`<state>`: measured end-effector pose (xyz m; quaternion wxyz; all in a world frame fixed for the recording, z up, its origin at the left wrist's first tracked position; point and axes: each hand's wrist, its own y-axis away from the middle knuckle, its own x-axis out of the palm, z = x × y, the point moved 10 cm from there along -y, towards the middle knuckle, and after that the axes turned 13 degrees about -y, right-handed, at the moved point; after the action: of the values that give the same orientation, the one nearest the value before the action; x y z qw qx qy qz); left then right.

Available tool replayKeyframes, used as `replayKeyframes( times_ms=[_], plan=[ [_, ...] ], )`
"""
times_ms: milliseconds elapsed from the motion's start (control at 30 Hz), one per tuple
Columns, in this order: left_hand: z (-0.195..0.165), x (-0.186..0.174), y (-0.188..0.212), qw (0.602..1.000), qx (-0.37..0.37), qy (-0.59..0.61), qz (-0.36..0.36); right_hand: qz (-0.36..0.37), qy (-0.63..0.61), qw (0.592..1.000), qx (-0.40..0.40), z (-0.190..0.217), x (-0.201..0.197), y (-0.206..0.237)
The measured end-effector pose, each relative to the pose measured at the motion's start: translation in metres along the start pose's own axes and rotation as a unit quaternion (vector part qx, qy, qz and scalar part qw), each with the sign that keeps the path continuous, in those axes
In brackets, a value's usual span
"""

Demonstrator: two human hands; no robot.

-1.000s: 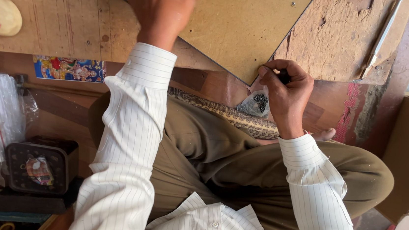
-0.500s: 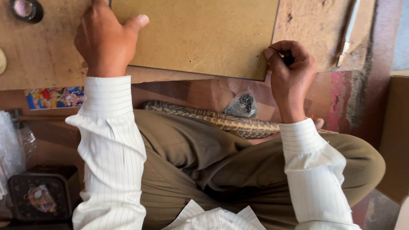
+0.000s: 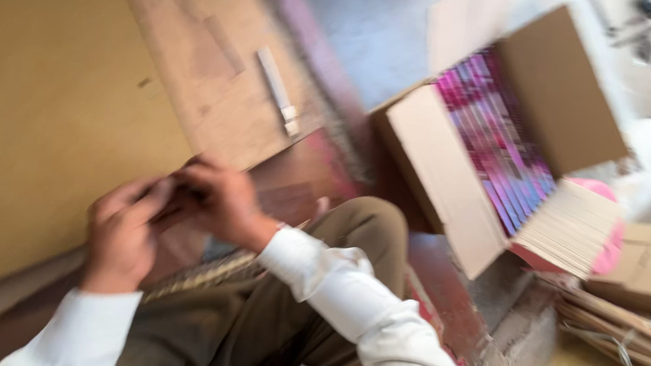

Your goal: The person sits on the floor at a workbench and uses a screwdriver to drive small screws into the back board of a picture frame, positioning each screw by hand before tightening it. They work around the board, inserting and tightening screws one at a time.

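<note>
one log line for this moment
left hand: meets right hand at board edge | grip: blurred | right: open carton, pink packs

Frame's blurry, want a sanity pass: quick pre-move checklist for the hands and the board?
1. Both hands in view: ok. Left hand and right hand meet at the near edge of the tan board.
2. What the fingers pinch: cannot tell, motion blur.
3. Board flat on the worktable: ok.
4. White strip tool apart from both hands: ok.
5. Open carton of pink packs upright, flaps open: ok.
</note>
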<state>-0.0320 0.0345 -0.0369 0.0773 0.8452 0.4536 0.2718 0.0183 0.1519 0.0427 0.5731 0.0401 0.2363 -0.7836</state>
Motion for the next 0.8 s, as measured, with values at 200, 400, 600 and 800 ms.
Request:
replayKeyframes(
  times_ms=[200,400,600,800],
  plan=[
    [0.024,-0.023,-0.019,0.995,-0.044,0.083,0.023,-0.007,-0.034,0.999,-0.008,0.016,-0.005,-0.013],
    [-0.01,-0.037,-0.016,0.989,0.053,-0.124,-0.063,-0.102,-0.038,0.994,0.03,0.023,-0.038,-0.02],
    [-0.06,0.002,0.004,0.777,0.292,-0.541,-0.133,-0.171,0.089,0.981,0.025,0.024,-0.085,-0.013],
    [-0.045,0.032,-0.016,0.692,0.323,-0.632,-0.131,-0.291,-0.398,0.837,0.239,-0.068,-0.092,0.037]
  ],
)
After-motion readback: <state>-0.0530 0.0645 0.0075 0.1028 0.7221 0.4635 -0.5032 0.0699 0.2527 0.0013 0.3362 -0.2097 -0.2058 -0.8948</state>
